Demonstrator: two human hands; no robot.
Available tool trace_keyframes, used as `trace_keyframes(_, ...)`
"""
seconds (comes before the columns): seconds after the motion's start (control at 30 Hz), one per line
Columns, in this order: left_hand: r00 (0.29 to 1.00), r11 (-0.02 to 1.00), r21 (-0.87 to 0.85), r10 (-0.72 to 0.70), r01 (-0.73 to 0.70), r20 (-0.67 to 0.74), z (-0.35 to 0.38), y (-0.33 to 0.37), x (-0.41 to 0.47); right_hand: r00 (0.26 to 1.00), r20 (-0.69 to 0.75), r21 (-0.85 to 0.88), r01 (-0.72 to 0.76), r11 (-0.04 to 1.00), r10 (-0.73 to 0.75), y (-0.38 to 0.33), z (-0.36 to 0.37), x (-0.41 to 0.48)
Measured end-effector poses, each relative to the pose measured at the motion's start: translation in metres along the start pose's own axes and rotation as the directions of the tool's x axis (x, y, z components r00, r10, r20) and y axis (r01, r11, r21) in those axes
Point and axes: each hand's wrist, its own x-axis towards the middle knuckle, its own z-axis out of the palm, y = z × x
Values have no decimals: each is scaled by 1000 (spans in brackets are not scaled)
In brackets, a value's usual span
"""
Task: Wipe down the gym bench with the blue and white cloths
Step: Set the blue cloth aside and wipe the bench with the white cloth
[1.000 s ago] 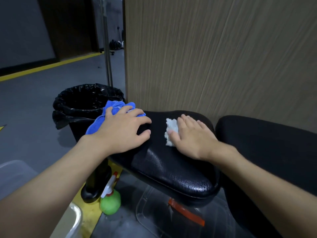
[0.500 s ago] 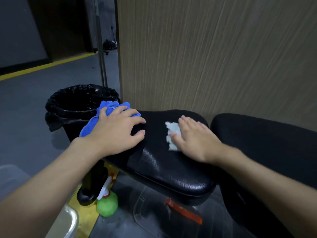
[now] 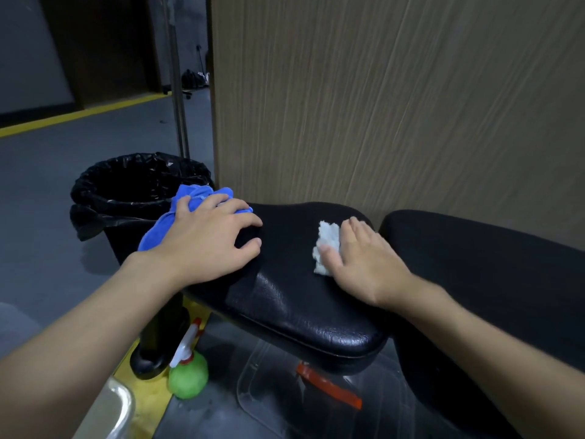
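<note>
The gym bench's black padded seat [image 3: 294, 299] fills the middle of the view, with a second black pad [image 3: 481, 267] to its right. My left hand [image 3: 209, 242] lies palm down on the blue cloth [image 3: 193, 201] at the seat's far left end. My right hand [image 3: 367, 264] presses flat on the white cloth [image 3: 326, 245] near the seat's far right side, covering most of it. A wet, shiny patch shows on the seat's near half.
A black bin lined with a bag [image 3: 133, 191] stands just left of the bench. A green spray bottle [image 3: 188, 372] sits on the floor by the bench leg [image 3: 158, 337]. A clear plastic container [image 3: 285, 391] lies under the seat. A wood-grain wall [image 3: 380, 106] rises right behind.
My right hand has slid the white cloth a little to the right across the seat. The left hand stays on the blue cloth; the view has shifted slightly.
</note>
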Motion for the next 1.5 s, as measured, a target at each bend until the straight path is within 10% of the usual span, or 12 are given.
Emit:
trace_keyframes(0.27, 995, 988, -153, -20, 4, -101, -14, -5, -3, 989, 99, -52, 119, 991, -114, -26, -9, -101)
trace_keyframes(0.8, 976, 964, -171, -215, 205, -43, 0, -26, -6, 969, 207, 30, -142, 989, 133, -10, -9, 110)
trace_keyframes(1.2, 975, 964, -169, -216, 206, -45, -3, -23, -7, 971, 116, -16, 211, 977, -207, -65, 5, 91)
trace_keyframes(1.5, 976, 960, -188, -216, 206, -35, -1, -26, -6, 983, 161, 42, -96, 994, 89, 16, -9, 72)
